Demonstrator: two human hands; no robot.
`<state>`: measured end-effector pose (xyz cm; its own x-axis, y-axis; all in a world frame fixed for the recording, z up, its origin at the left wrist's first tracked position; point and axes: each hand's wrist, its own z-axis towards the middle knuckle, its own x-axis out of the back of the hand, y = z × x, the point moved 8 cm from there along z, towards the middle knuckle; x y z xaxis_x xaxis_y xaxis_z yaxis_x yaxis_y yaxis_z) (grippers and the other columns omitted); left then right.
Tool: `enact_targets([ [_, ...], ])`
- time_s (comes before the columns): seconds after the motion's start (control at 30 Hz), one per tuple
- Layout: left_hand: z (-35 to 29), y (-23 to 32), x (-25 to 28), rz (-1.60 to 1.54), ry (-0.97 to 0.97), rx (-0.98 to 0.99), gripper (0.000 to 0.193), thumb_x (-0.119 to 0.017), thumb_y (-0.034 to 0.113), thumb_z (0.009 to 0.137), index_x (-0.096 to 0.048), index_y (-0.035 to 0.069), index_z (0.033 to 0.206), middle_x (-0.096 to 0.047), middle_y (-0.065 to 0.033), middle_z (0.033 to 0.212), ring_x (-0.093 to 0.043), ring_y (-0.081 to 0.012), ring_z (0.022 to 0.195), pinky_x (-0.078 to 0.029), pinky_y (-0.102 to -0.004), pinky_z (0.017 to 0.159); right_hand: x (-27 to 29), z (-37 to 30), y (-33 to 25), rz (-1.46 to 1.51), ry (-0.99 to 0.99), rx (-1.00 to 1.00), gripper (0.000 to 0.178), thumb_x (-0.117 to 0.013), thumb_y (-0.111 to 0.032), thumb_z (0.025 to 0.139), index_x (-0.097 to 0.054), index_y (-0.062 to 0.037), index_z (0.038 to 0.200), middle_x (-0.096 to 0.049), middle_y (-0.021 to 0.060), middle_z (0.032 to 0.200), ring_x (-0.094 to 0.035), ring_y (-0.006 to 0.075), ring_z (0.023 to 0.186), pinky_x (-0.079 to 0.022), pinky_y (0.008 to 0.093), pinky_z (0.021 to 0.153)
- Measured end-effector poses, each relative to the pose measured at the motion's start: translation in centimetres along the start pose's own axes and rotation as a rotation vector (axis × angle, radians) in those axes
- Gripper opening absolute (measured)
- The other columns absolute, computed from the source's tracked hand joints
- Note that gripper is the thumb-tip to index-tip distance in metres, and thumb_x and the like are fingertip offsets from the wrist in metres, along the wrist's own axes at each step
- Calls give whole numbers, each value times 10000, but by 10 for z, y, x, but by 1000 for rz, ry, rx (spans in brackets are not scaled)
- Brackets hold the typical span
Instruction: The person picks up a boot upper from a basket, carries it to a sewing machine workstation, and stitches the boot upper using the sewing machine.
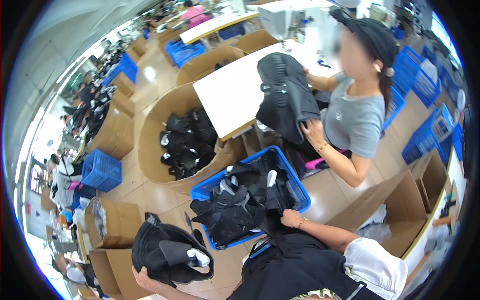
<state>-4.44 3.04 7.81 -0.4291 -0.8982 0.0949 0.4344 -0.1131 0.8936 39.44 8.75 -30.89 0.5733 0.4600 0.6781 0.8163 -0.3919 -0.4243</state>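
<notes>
A black cupped fabric piece (156, 254) with a white patch is at the lower left, its outer edge held in the person's left hand (143, 279). The right hand (293, 219), fingers curled in, grips black fabric (274, 206) at the near side of a blue plastic crate (303, 193) heaped with similar pieces. The crate stands on a glossy beige tiled floor (150, 201). Just beyond, a tall cardboard bin (159, 117) holds more black pieces, next to a white-topped table (225, 87). At its right, a co-worker (357, 107) holds up a large black panel (287, 102); the grey T-shirt bears a small pale mark, too small to read. Farther back, cardboard boxes, blue crates and other people fill a bright workshop.
</notes>
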Motion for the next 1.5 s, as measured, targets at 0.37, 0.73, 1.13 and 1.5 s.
enact_targets([
  [0.37,-18,15,-64,-238,-157,121,412,-504,100,723,-487,-102,1082,-527,-141,973,-523,-206,865,-435,-297,816,102,7,19,-56,159,149,304,-520,-248,729,-597,42,775,-598,254,778,-588,392,792,-462,449,756],
  [0.73,25,-1,-90,-446,-149,222,451,-536,91,725,-441,-100,1123,-487,-151,1019,-528,-203,909,-443,-305,846,109,-28,5,-41,370,101,238,-528,-204,678,-594,22,712,-587,251,740,-571,409,734,-457,461,705],
  [1.13,172,-111,-22,-477,-165,225,421,-511,60,709,-469,-111,1091,-516,-168,1005,-551,-203,886,-460,-302,817,67,-27,-44,496,499,-214,213,-528,-126,687,-530,72,609,-533,207,517,-587,301,466,-475,384,430],
  [1.5,242,-185,36,-211,-216,176,422,-492,38,735,-453,-125,1122,-521,-168,1007,-537,-183,874,-443,-280,812,67,-82,-194,-186,758,-277,255,-521,-229,704,-538,26,695,-589,241,690,-582,400,690,-463,469,670],
])
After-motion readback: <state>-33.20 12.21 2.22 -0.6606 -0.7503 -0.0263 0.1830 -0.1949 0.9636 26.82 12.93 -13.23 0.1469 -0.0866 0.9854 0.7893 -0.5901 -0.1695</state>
